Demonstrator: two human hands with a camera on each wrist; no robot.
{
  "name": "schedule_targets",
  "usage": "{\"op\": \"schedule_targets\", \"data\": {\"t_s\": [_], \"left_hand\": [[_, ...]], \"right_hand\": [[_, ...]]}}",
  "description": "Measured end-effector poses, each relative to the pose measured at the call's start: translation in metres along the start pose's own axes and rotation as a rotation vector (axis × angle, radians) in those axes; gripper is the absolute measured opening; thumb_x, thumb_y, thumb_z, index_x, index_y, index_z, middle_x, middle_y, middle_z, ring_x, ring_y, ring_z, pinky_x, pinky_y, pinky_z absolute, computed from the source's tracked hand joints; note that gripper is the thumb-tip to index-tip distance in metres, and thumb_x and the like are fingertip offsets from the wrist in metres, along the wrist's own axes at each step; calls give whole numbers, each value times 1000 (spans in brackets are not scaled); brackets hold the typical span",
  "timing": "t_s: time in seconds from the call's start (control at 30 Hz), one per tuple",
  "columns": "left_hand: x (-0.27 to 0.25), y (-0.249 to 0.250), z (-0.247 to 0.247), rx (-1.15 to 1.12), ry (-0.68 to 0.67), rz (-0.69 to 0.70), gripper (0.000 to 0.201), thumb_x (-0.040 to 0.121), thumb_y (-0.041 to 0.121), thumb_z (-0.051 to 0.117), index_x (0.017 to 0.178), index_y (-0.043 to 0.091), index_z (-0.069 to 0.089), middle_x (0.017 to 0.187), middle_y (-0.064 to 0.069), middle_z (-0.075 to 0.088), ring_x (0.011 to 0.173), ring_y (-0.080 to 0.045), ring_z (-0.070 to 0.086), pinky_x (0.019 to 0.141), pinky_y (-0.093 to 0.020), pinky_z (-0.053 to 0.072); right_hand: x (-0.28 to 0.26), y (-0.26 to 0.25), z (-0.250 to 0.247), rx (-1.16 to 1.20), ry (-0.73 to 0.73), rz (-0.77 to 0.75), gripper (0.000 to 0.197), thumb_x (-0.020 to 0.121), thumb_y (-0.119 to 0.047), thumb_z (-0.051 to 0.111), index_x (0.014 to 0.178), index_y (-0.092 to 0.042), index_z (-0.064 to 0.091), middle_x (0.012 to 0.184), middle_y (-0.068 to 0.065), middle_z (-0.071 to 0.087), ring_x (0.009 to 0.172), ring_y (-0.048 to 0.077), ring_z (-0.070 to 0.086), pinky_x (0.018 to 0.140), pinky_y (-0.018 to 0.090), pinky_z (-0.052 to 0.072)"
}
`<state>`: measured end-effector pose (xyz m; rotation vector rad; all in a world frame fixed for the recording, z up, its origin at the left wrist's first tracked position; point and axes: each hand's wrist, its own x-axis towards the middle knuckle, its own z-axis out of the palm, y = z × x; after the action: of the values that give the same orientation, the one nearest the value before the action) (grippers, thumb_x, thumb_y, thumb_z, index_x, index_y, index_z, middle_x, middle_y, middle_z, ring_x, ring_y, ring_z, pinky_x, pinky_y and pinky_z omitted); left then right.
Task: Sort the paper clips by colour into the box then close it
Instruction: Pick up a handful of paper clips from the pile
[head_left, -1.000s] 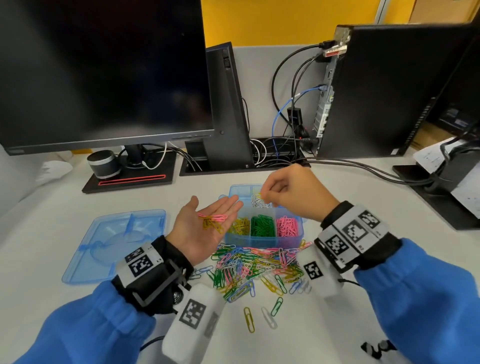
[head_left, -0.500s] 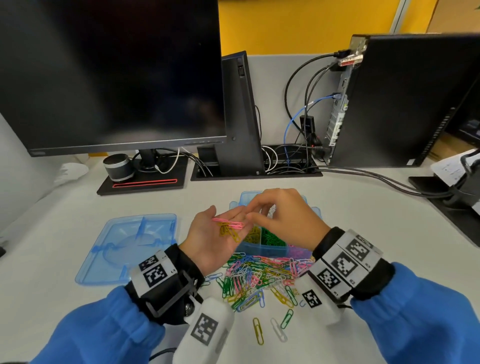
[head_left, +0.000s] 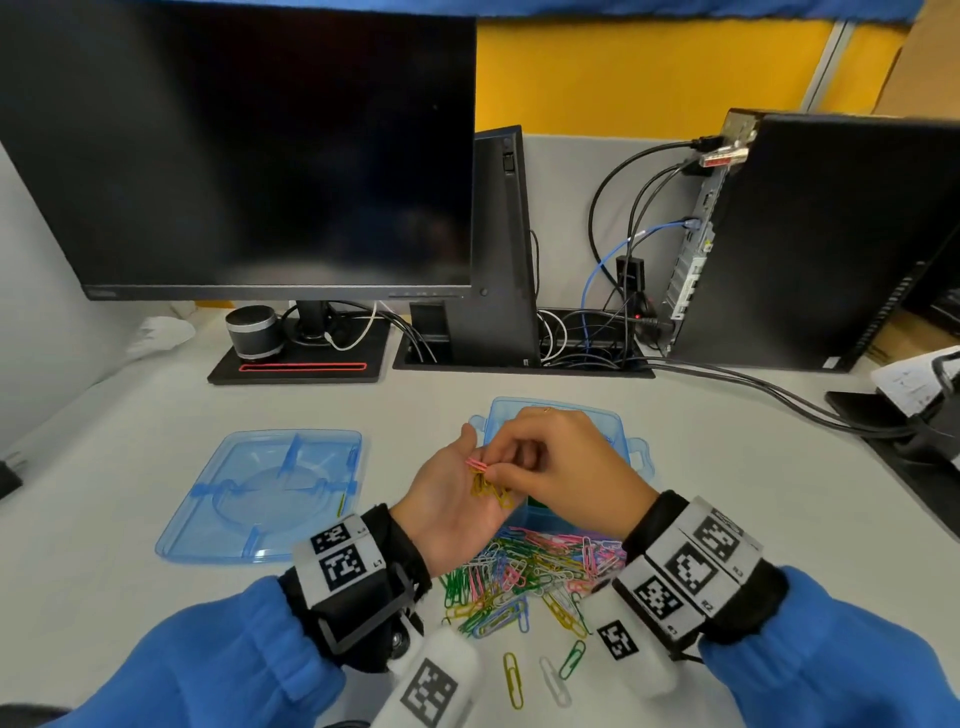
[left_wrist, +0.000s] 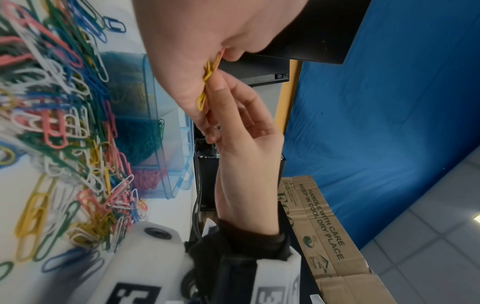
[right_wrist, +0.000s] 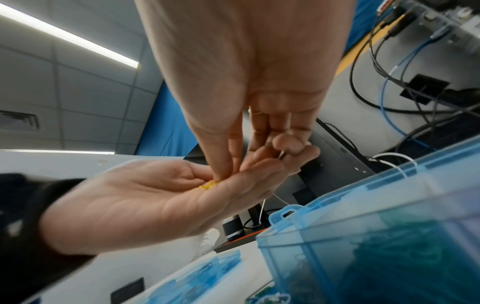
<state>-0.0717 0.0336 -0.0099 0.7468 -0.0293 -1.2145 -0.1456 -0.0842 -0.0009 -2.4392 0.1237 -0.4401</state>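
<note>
Right now the fingers (head_left: 501, 470) of the right hand (head_left: 563, 470) are curled, thumb and forefinger pinching thin pink paper clips (head_left: 477, 463) that lie on the upturned palm of the left hand (head_left: 452, 499). That left hand is flat and relaxed, cradling a small bunch of yellow paper clips (head_left: 491, 491) too. Just behind both hands stands the translucent blue plastic compartment box (head_left: 631, 452), lid off. Its flat blue lid (head_left: 260, 493) lies well to the left on the pale table (head_left: 727, 467). Nearer the person, a loose heap of mixed coloured paper clips (head_left: 519, 577) is spread out.
</note>
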Motion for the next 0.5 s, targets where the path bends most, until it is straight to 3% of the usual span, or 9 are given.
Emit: {"op": "schedule_targets", "data": {"t_s": [0.07, 0.2, 0.33, 0.4, 0.5], "left_hand": [[0, -1, 0, 11, 2, -4, 67, 101, 49, 24, 109, -8, 59, 107, -16, 63, 98, -21, 60, 96, -29, 47], [-2, 1, 2, -27, -10, -5, 77, 97, 57, 27, 119, -11, 57, 118, -21, 65, 100, -27, 66, 91, -37, 53], [-1, 3, 0, -50, 13, 8, 81, 98, 58, 25, 121, -14, 53, 124, -27, 61, 115, -31, 59, 101, -38, 45], [-2, 4, -1, -81, -3, 6, 82, 98, 59, 24, 124, -14, 51, 120, -27, 62, 107, -31, 64, 95, -38, 51], [-2, 4, -2, -105, -19, -12, 83, 98, 58, 22, 125, -15, 50, 110, -25, 66, 81, -29, 71, 73, -34, 60]], "right_hand": [[1, 2, -1, 49, -11, 25, 4, 81, -18, 74, 79, -20, 71, 71, -3, 62, 59, 7, 48, 59, 12, 37], [3, 7, -6, 53, 9, 62, 9, 84, -16, 69, 77, -21, 66, 73, 1, 63, 56, 10, 46, 57, 18, 40], [4, 10, -14, -32, 57, 85, 14, 84, -11, 66, 76, -22, 63, 73, -6, 62, 60, 13, 54, 59, 13, 41], [2, 9, -12, -70, -13, 97, 11, 84, -11, 67, 76, -20, 66, 65, -9, 61, 56, 7, 53, 58, 12, 43], [0, 5, -9, -58, -72, 119, 8, 83, -24, 71, 81, -17, 70, 63, -12, 60, 55, -1, 54, 58, 9, 43]]}}
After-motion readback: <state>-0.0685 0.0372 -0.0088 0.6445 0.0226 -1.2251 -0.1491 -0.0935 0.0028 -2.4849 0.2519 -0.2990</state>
